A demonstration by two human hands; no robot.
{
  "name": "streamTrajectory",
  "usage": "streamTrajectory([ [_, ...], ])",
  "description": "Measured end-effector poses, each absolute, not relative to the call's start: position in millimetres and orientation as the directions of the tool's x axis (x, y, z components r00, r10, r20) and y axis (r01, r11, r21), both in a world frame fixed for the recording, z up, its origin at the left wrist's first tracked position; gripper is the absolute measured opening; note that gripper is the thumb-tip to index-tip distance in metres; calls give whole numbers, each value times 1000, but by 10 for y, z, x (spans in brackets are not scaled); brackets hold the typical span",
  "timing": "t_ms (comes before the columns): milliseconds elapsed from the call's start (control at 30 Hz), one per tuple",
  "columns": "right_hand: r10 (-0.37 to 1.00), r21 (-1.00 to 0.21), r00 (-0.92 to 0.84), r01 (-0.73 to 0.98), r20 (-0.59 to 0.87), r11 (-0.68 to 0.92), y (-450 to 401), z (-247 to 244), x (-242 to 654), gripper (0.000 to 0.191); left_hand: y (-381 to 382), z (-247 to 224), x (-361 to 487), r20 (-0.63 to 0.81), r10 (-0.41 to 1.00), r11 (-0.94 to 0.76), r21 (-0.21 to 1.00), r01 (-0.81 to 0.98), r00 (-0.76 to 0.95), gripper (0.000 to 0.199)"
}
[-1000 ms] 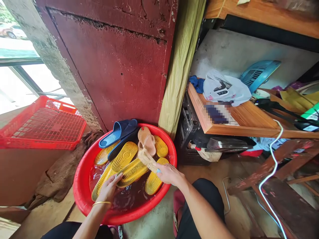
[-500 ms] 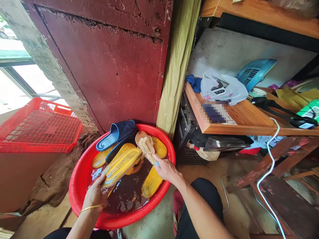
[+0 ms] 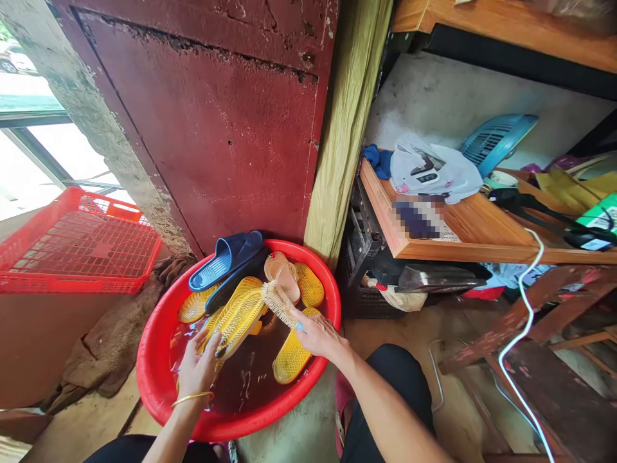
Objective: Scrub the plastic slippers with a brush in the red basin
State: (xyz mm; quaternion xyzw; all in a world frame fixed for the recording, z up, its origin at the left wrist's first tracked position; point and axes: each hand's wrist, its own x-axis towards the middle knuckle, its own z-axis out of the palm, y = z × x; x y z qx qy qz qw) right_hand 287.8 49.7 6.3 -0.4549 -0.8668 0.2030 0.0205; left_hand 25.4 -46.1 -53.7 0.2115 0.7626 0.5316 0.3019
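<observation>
A red basin (image 3: 154, 386) holds dark water and several sandals. My left hand (image 3: 198, 361) is on the near end of a yellow sandal (image 3: 244, 316), its fingers over the heel part. In my right hand (image 3: 315, 331) is a pale bristled brush (image 3: 278, 301), its head beside the far end of that sandal. Another yellow sandal (image 3: 290, 357) lies in the water below my right hand. Blue slippers (image 3: 218, 265) rest on the basin's back left rim. A beige sandal (image 3: 282, 273) and a further yellow sandal (image 3: 309, 285) lie at the back right.
A red plastic crate (image 3: 87, 247) is at the left, above brown sacking (image 3: 108, 344). Behind the basin rises a dark red door (image 3: 216, 141). On the right, a wooden shelf (image 3: 482, 249) bears a white plastic bag (image 3: 434, 168) and a blue fan (image 3: 499, 140). A white cable (image 3: 523, 321) hangs down.
The brush has moved left and slightly down, off the beige sandal's front. The held yellow sandal has lowered and turned steeper. My left hand has shifted right, its fingers now on top.
</observation>
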Motion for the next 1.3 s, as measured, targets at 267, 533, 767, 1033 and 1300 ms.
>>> streamTrajectory([
  [267,775,-349,-605,777,-182,525,491,-46,2833,65,-471,-771,364,335,862,152,544,825,-380,69],
  [533,767,-342,-617,770,-179,539,456,-77,2824,64,-426,-887,232,260,893,170,561,810,-367,58],
  [767,778,-337,-591,792,-212,510,457,-49,2809,68,-440,-904,246,219,882,193,640,744,-417,58],
  [1033,796,-339,-569,805,-207,487,483,-82,2823,66,-449,-890,246,205,891,173,669,723,-404,54],
  [1300,808,-355,-548,815,-215,458,522,-132,2835,68,-442,-895,241,206,890,177,666,725,-407,56],
])
